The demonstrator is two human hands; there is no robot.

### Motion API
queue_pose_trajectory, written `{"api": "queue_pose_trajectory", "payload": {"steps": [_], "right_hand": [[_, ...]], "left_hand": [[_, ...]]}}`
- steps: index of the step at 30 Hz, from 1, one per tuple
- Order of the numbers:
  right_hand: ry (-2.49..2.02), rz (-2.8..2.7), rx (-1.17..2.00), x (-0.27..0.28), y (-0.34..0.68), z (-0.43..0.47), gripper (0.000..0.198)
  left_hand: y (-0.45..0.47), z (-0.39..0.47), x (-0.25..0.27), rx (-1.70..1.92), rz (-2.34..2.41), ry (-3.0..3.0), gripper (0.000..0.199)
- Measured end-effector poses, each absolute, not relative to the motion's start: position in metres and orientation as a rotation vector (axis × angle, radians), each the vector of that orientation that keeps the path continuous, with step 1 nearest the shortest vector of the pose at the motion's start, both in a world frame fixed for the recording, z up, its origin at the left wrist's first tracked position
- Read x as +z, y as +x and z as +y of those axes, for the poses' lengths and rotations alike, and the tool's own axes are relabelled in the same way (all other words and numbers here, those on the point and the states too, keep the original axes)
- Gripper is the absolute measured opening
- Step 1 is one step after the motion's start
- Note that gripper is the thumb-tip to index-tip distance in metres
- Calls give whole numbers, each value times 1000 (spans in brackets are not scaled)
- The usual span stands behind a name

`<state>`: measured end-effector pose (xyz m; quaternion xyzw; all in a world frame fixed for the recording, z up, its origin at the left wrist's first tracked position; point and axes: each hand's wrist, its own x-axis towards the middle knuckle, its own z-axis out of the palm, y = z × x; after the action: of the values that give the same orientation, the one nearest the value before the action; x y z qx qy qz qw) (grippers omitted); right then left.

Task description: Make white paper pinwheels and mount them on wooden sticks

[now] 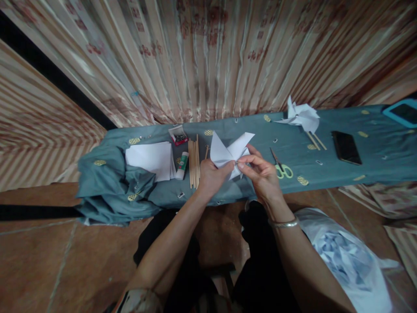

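Note:
A white paper pinwheel (224, 152) is held above the cloth-covered bench, its blades folded and pointing outward. My left hand (212, 174) is closed on its lower left side, the thumb pressed near the centre. With thumb and forefinger my right hand (259, 171) pinches the paper close to the middle; whether a pin sits there is too small to tell. Left of my left hand lie several wooden sticks (194, 163), and one more stick (206, 151) shows just beyond it. Green-handled scissors (282, 169) rest right of my right hand.
On the green cloth (339, 117) are stacked white paper sheets (150, 158), a glue stick (182, 165), a small red box (178, 135), finished pinwheels (302, 116) on sticks, a phone (346, 148) and a blue-framed device (402, 113). A plastic bag of paper scraps (345, 256) stands on the floor.

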<state>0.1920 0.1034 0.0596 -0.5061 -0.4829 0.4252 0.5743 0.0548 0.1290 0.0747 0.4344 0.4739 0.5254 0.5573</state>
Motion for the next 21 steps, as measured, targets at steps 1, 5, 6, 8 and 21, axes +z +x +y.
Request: {"api": "queue_pose_trajectory", "payload": {"steps": [1, 5, 6, 8, 21], "right_hand": [[-1184, -1128, 1000, 60, 192, 103, 14], [-1171, -1097, 1022, 60, 189, 104, 14], [-1170, -1086, 1025, 60, 189, 104, 15], [-1168, -1072, 1028, 61, 188, 103, 17], [-1164, -1067, 1047, 62, 189, 103, 14]], "left_hand": [[55, 129, 73, 1242, 1115, 1039, 5], [54, 130, 71, 1239, 1127, 1086, 8], [54, 130, 71, 1232, 1133, 1089, 8], [54, 129, 73, 1212, 1141, 1089, 10], [54, 127, 77, 1196, 1167, 1082, 11]]}}
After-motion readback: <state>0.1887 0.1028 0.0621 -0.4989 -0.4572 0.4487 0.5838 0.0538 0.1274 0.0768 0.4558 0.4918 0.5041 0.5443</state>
